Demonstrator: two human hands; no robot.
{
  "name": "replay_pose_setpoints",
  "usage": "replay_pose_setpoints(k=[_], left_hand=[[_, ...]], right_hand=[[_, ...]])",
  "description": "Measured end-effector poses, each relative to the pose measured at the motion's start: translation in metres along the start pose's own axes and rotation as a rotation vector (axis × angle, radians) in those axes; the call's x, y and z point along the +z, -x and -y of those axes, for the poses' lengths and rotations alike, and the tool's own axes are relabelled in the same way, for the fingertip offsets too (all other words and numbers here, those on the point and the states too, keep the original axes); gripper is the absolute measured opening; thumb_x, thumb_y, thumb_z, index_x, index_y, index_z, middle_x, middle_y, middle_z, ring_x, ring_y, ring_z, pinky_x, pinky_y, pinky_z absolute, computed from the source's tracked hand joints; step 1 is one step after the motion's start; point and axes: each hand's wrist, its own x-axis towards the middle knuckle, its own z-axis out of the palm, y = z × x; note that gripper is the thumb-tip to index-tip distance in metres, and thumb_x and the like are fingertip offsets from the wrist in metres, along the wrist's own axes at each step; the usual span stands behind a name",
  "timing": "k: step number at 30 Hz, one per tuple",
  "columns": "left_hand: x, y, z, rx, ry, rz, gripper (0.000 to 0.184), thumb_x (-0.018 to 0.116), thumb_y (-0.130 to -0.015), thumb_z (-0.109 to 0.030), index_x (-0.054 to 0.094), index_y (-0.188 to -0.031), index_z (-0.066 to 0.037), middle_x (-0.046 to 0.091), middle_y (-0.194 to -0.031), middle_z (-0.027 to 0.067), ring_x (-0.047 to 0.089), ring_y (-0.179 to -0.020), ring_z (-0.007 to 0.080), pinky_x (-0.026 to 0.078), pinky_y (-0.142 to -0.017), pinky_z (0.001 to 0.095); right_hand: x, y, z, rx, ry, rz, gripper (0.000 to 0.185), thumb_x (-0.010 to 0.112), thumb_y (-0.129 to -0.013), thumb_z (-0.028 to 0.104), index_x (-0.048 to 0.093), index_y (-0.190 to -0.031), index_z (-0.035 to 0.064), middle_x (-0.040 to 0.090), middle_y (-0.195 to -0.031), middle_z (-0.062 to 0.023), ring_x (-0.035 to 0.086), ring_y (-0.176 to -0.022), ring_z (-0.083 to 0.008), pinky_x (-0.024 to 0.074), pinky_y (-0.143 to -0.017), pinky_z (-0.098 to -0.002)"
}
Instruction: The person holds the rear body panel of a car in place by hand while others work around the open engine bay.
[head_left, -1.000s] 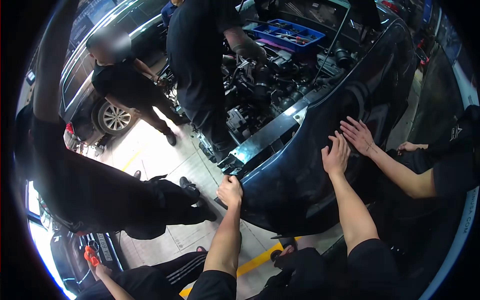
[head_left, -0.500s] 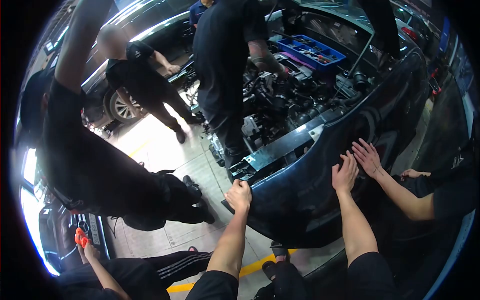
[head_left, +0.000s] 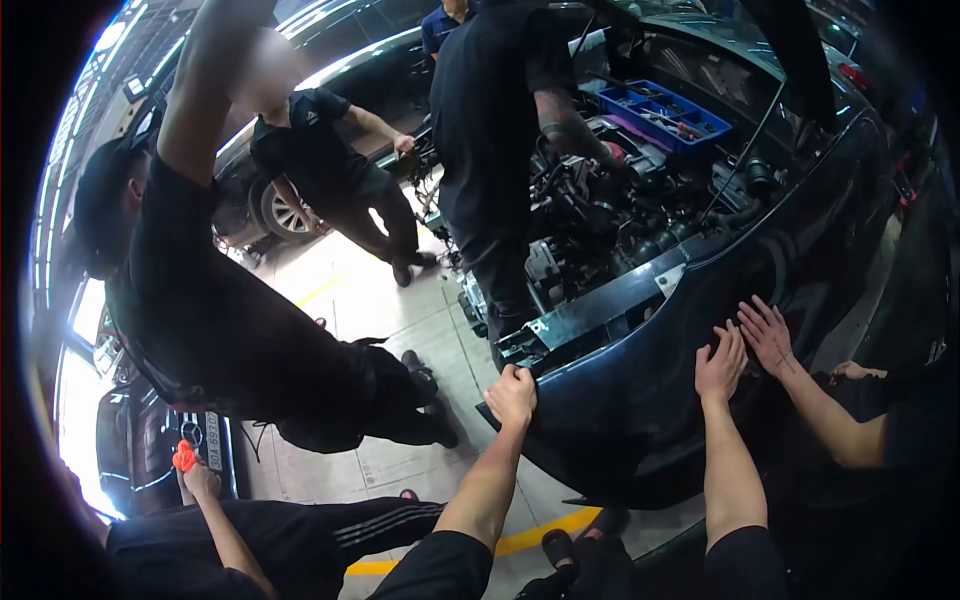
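Note:
A large dark blue car fender (head_left: 625,410) runs along the near side of an open engine bay (head_left: 590,205). My left hand (head_left: 512,397) is closed round the fender's front edge, with the fingers curled and partly hidden. Flat against the painted outer face lies my right hand (head_left: 721,365), its fingers stretched out and holding nothing. A co-worker's hand (head_left: 767,338) rests on the same panel just to the right of mine.
Someone in black (head_left: 490,170) stands at the engine and reaches in. A blue divided tool tray (head_left: 665,115) sits at the bay's rear. Other people stand at left, one with an orange object (head_left: 184,456) in hand. Behind them is a parked car (head_left: 150,440).
The view has shifted, so the car and both my hands appear farther right and slightly lower. My grip on the fender looks the same. The orange object has tilted or turned a little.

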Motion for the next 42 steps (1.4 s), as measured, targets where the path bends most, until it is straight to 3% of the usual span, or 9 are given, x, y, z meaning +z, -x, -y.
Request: replay_pose_setpoints(k=[7, 9, 12, 20, 26, 31, 36, 37, 42], left_hand=[[0.001, -0.002, 0.001, -0.002, -0.011, 0.003, 0.03, 0.05, -0.082, -0.032, 0.072, -0.082, -0.012, 0.069, -0.078, 0.0192, 0.066, -0.075, 0.04, 0.047, -0.075, 0.0496], [-0.004, -0.001, -0.001, 0.0, -0.054, 0.034, 0.031, 0.05, -0.083, -0.033, 0.073, -0.086, -0.013, 0.069, -0.08, 0.0197, 0.066, -0.078, 0.0405, 0.048, -0.074, 0.0503], [0.003, -0.004, 0.006, -0.104, -0.055, 0.134, 0.038, 0.048, -0.083, -0.041, 0.074, -0.099, -0.018, 0.07, -0.088, 0.0198, 0.067, -0.087, 0.0415, 0.05, -0.083, 0.0511], [0.0, 0.0, -0.001, -0.025, -0.045, 0.022, 0.033, 0.051, -0.084, -0.035, 0.073, -0.085, -0.011, 0.068, -0.079, 0.0215, 0.065, -0.078, 0.0423, 0.047, -0.074, 0.0526], [-0.002, 0.0, -0.004, -0.059, -0.047, 0.039, 0.031, 0.052, -0.084, -0.035, 0.072, -0.086, -0.012, 0.068, -0.08, 0.0216, 0.065, -0.08, 0.0414, 0.047, -0.076, 0.0514], [-0.006, 0.001, -0.007, -0.056, -0.127, 0.042, 0.032, 0.048, -0.085, -0.032, 0.071, -0.084, -0.009, 0.066, -0.084, 0.024, 0.064, -0.083, 0.0455, 0.048, -0.079, 0.0541], [-0.006, 0.001, -0.008, -0.076, -0.066, 0.048, 0.033, 0.048, -0.084, -0.033, 0.071, -0.086, -0.011, 0.066, -0.084, 0.0242, 0.064, -0.083, 0.0448, 0.048, -0.079, 0.0534], [-0.005, 0.001, -0.009, -0.087, -0.098, 0.032, 0.03, 0.05, -0.082, -0.032, 0.073, -0.086, -0.012, 0.069, -0.08, 0.0212, 0.066, -0.081, 0.0399, 0.048, -0.08, 0.0493], [0.002, 0.0, 0.0, -0.151, -0.102, 0.077, 0.035, 0.048, -0.084, -0.036, 0.074, -0.09, -0.014, 0.069, -0.087, 0.0227, 0.066, -0.085, 0.0426, 0.049, -0.081, 0.0516]], right_hand=[[-0.003, -0.003, -0.001, -0.004, -0.041, -0.022, 0.039, 0.059, -0.084, 0.015, 0.054, -0.122, 0.0106, 0.049, -0.14, -0.0121, 0.043, -0.134, -0.0311, 0.0318, -0.112, -0.0491], [-0.006, -0.005, -0.001, 0.001, -0.067, -0.005, 0.04, 0.061, -0.083, 0.015, 0.055, -0.122, 0.0103, 0.049, -0.14, -0.0121, 0.042, -0.135, -0.0313, 0.0315, -0.112, -0.0491], [-0.004, -0.005, -0.006, 0.022, -0.104, 0.016, 0.041, 0.061, -0.082, 0.016, 0.054, -0.122, 0.0109, 0.048, -0.141, -0.0123, 0.04, -0.136, -0.0333, 0.03, -0.112, -0.0516], [-0.01, -0.009, -0.008, 0.014, -0.138, -0.024, 0.04, 0.064, -0.078, 0.014, 0.057, -0.117, 0.01, 0.051, -0.138, -0.0121, 0.044, -0.133, -0.0323, 0.0315, -0.111, -0.0504], [-0.007, -0.011, -0.009, -0.006, -0.149, -0.025, 0.041, 0.063, -0.078, 0.013, 0.057, -0.118, 0.0099, 0.051, -0.139, -0.0128, 0.044, -0.133, -0.0328, 0.032, -0.11, -0.0506], [-0.008, -0.009, -0.01, -0.002, -0.153, -0.013, 0.041, 0.063, -0.078, 0.013, 0.057, -0.118, 0.0094, 0.051, -0.139, -0.0132, 0.044, -0.133, -0.0331, 0.0307, -0.111, -0.051], [-0.009, -0.009, -0.01, 0.007, -0.165, 0.007, 0.041, 0.063, -0.078, 0.012, 0.056, -0.118, 0.0089, 0.05, -0.139, -0.0144, 0.043, -0.134, -0.0335, 0.0299, -0.112, -0.0518], [-0.009, -0.008, -0.01, 0.01, -0.147, 0.007, 0.041, 0.063, -0.078, 0.012, 0.056, -0.118, 0.009, 0.05, -0.139, -0.0145, 0.043, -0.134, -0.0336, 0.0297, -0.112, -0.052], [-0.009, -0.01, -0.005, 0.007, -0.127, 0.027, 0.04, 0.061, -0.078, 0.01, 0.056, -0.118, 0.0091, 0.049, -0.14, -0.0135, 0.041, -0.135, -0.0339, 0.0296, -0.111, -0.052]])
